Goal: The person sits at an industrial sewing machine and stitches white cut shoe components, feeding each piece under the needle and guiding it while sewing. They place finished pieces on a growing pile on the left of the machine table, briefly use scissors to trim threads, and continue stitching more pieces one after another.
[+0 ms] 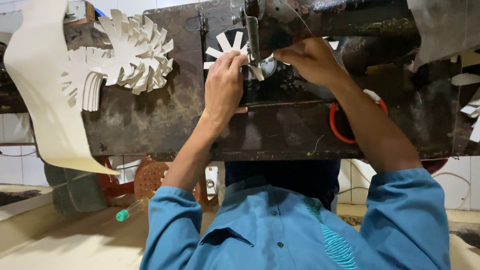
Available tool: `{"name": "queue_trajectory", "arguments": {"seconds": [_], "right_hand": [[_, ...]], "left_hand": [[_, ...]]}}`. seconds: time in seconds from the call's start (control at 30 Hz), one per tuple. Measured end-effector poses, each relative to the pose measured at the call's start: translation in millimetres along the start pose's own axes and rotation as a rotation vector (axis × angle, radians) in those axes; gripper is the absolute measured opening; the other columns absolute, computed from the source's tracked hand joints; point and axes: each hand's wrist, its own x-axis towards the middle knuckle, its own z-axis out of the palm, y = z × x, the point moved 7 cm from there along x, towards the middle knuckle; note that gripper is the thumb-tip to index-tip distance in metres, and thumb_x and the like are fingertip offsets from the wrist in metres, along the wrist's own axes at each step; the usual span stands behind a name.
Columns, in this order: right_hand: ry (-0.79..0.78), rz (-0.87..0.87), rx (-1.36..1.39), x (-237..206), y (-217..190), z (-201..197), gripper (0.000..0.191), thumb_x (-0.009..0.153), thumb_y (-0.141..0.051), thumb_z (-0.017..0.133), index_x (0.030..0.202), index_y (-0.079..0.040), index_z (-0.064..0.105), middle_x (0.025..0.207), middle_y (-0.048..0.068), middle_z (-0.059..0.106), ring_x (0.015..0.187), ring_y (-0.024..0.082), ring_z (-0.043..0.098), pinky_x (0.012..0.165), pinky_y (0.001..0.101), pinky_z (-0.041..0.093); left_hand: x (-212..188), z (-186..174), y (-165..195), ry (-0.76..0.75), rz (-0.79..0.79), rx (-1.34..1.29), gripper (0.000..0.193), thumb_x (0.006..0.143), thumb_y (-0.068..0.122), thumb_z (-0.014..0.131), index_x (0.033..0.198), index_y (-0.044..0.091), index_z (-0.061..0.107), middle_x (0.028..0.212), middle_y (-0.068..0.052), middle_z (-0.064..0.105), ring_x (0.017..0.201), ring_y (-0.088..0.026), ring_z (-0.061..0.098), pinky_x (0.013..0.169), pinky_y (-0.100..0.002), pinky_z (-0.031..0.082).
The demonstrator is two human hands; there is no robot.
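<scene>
A white piece [223, 46] cut with radiating strips lies under the presser foot [254, 45] of a dark, worn sewing machine [325, 20]. My left hand [223, 87] rests on this piece from the left, fingers together and pressing it onto the machine bed. My right hand [311, 61] comes in from the right, its fingertips pinched on the piece's edge right beside the foot. The part of the piece under the foot and my fingers is hidden. Both my arms wear blue sleeves.
A pile of several similar white cut pieces [135, 50] sits on the dark scuffed table [150, 120] to the left. A large white sheet [40, 100] hangs off the left edge. A red ring [336, 131] lies under my right forearm. A brown perforated stool [150, 177] stands beyond the table.
</scene>
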Motion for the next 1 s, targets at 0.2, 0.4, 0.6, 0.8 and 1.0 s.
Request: {"name": "queue_trajectory", "arguments": {"seconds": [0.2, 0.4, 0.6, 0.8, 1.0], "right_hand": [[0.011, -0.145, 0.026, -2.3, -26.5, 1.3, 0.028, 0.105, -0.027, 0.069, 0.118, -0.004, 0.076, 0.095, 0.004, 0.076, 0.077, 0.011, 0.067, 0.065, 0.0293, 0.050], [0.021, -0.387, -0.068, -43.2, -83.7, -12.0, 0.042, 0.111, -0.011, 0.065, 0.146, 0.001, 0.047, 0.136, 0.015, 0.070, 0.119, 0.026, 0.073, 0.098, 0.0346, 0.061], [0.254, -0.518, -0.352, -126.5, -140.0, -53.8, 0.040, 0.103, 0.000, 0.067, 0.141, 0.000, 0.055, 0.123, 0.016, 0.075, 0.110, 0.023, 0.077, 0.085, 0.0314, 0.063], [0.660, -0.160, -0.401, -154.5, -126.8, -138.9, 0.029, 0.104, -0.005, 0.066, 0.132, 0.000, 0.061, 0.117, 0.016, 0.076, 0.093, 0.021, 0.072, 0.071, 0.0299, 0.058], [0.686, -0.083, -0.510, -139.6, -111.9, -161.2, 0.032, 0.102, -0.008, 0.069, 0.132, -0.001, 0.062, 0.116, 0.016, 0.074, 0.094, 0.023, 0.071, 0.073, 0.0321, 0.058]], "left_hand": [[3.1, 12.2, -7.2, -0.089, 0.022, -0.067, 0.039, 0.098, 0.015, 0.071, 0.134, 0.001, 0.063, 0.143, -0.019, 0.061, 0.140, -0.038, 0.054, 0.120, -0.047, 0.039], [5.8, 14.6, -15.3, -0.194, -0.027, -0.201, 0.050, 0.095, 0.028, 0.076, 0.137, 0.003, 0.065, 0.151, -0.020, 0.054, 0.148, -0.040, 0.041, 0.123, -0.061, 0.020], [9.6, 19.6, -17.7, -0.228, -0.006, -0.166, 0.051, 0.095, 0.032, 0.076, 0.135, 0.002, 0.064, 0.155, -0.016, 0.052, 0.151, -0.039, 0.035, 0.124, -0.065, 0.014], [11.4, 24.1, -23.3, -0.246, 0.007, -0.142, 0.047, 0.092, 0.028, 0.075, 0.131, 0.003, 0.066, 0.158, -0.012, 0.048, 0.153, -0.039, 0.029, 0.121, -0.072, 0.010], [16.6, 29.6, -28.7, -0.305, 0.046, -0.125, 0.041, 0.096, 0.030, 0.073, 0.130, 0.008, 0.067, 0.166, -0.009, 0.039, 0.158, -0.041, 0.017, 0.121, -0.074, 0.004]]}}
